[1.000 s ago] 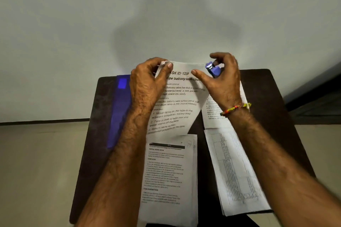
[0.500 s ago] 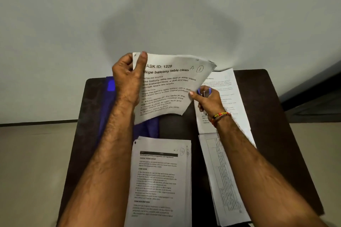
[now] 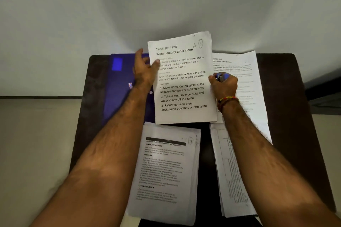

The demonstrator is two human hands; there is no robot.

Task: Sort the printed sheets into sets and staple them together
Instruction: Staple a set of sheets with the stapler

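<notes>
Curled tight, the person's right hand (image 3: 224, 86) grips a small blue stapler (image 3: 222, 76), and the thumb of that hand touches the right edge of a white printed sheet set headed "Wipe balcony table clean" (image 3: 181, 79). The left hand (image 3: 144, 72) holds the left edge of that set, with the thumb on the front of the page and the fingers stretched out behind it.

Half a second ago the set was bent and lifted high in the left hand, and its top corner curled over. Now it is flat and straight, lower down, with its bottom edge close to the dark brown table (image 3: 295, 97). The right hand was under the paper then; now it is beside the paper's right edge.

Behind the left hand lies a shiny blue plastic folder (image 3: 120, 79) on the table. Near the person lies a stack of white sheets with small black print (image 3: 164, 171), just below the held set. To the right, under the right arm, lies a long white sheet with a printed table (image 3: 230, 180), and farther back lies another white printed page (image 3: 241, 72).
</notes>
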